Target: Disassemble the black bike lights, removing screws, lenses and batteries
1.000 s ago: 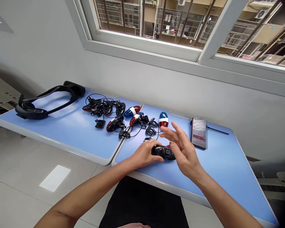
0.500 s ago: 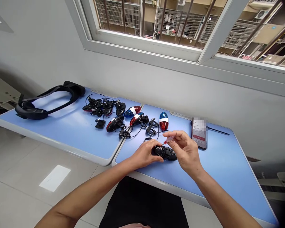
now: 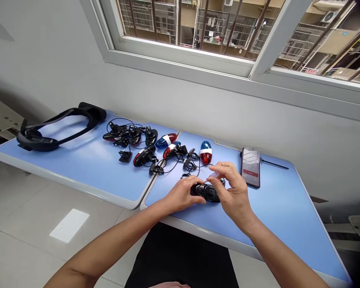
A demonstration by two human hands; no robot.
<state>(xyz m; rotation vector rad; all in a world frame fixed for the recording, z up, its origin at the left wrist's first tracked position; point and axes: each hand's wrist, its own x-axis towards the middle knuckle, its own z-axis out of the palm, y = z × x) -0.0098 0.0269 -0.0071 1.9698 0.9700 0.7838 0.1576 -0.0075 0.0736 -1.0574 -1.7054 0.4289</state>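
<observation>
My left hand [image 3: 183, 195] grips one end of a black bike light [image 3: 209, 193] that rests on the blue table, its underside with a round ribbed mount facing up. Between the thumb and fingers of my right hand [image 3: 234, 193] is a small screwdriver [image 3: 215, 175] with a clear, pinkish handle. Its thin shaft slants down to the left, toward the light beside my left fingertips. Whether the tip touches a screw cannot be made out. My right fingers cover part of the light's right end.
Beyond my hands lie a blue-and-red light [image 3: 206, 153] and black clamps [image 3: 191, 164] with cables. Several more lights [image 3: 135, 136] are grouped on the left table [image 3: 93, 172], near a black headset [image 3: 42, 143]. A phone [image 3: 250, 170] with a cable lies right.
My right fingers have shifted slightly around the screwdriver handle, and the hand has turned a little. My left hand keeps its hold on the bike light.
</observation>
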